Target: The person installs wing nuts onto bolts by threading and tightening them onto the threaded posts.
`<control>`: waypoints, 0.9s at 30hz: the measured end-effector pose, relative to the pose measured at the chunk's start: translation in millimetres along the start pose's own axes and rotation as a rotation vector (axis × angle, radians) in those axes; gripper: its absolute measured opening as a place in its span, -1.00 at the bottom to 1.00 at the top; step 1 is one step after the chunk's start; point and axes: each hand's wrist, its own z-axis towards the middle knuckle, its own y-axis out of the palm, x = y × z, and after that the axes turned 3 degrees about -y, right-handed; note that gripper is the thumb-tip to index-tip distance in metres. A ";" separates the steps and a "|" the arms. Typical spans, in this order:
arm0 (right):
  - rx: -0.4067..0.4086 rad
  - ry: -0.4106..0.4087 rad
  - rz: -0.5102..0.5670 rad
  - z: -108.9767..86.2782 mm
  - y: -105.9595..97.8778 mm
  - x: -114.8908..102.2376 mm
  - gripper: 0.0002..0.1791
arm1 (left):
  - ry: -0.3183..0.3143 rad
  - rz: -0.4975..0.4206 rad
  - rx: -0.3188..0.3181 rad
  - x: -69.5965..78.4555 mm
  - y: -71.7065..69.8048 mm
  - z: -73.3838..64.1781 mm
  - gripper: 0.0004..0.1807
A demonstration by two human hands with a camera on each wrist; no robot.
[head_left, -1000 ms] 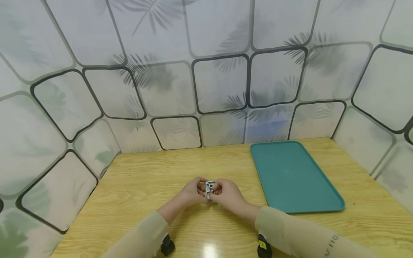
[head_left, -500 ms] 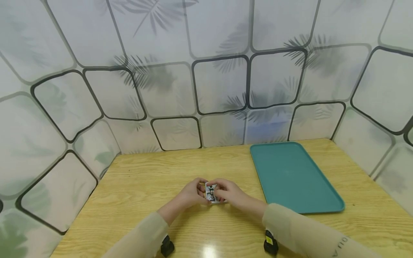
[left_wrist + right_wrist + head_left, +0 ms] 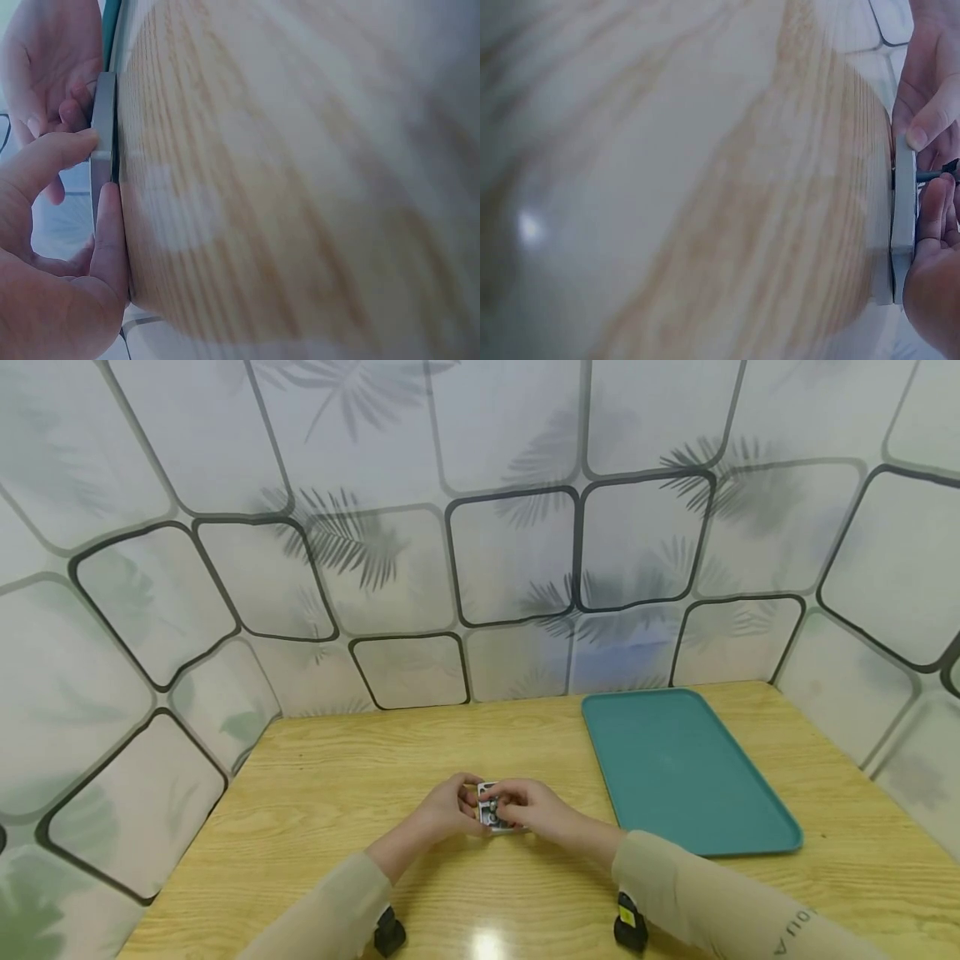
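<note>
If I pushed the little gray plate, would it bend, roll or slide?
The gray plate probably won't bend: its edge looks stiff even with the left hand gripping it. It likely won't roll, being flat and low. It might slide, since the table looks smooth and shiny.

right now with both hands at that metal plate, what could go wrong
The thin pin sticks out of the metal plate, so it could tilt or slip from the right hand. The left hand holds the plate by its edge; if that grip eases, the plate might shift over the table.
</note>
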 end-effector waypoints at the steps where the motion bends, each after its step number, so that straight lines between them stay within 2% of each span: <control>1: 0.008 0.002 -0.011 0.2 0.3 0.4 -0.66 | 0.002 -0.001 -0.001 0.1 0.0 0.1 -0.16; 10: 0.086 -0.023 -0.142 0.8 6.7 1.4 -0.83 | 0.005 -0.007 -0.004 -0.5 -0.1 1.3 -0.18; 17: 0.170 -0.028 -0.177 0.5 12.9 2.1 -0.89 | 0.001 -0.013 0.004 -2.0 0.1 3.6 -0.17; 23: 0.281 0.019 -0.232 1.1 23.5 -2.2 -0.82 | 0.006 -0.001 0.016 -2.4 1.1 3.9 -0.20; 27: 0.324 0.039 -0.265 0.6 28.3 -7.0 -0.78 | 0.008 0.000 0.022 -1.8 1.3 3.6 -0.21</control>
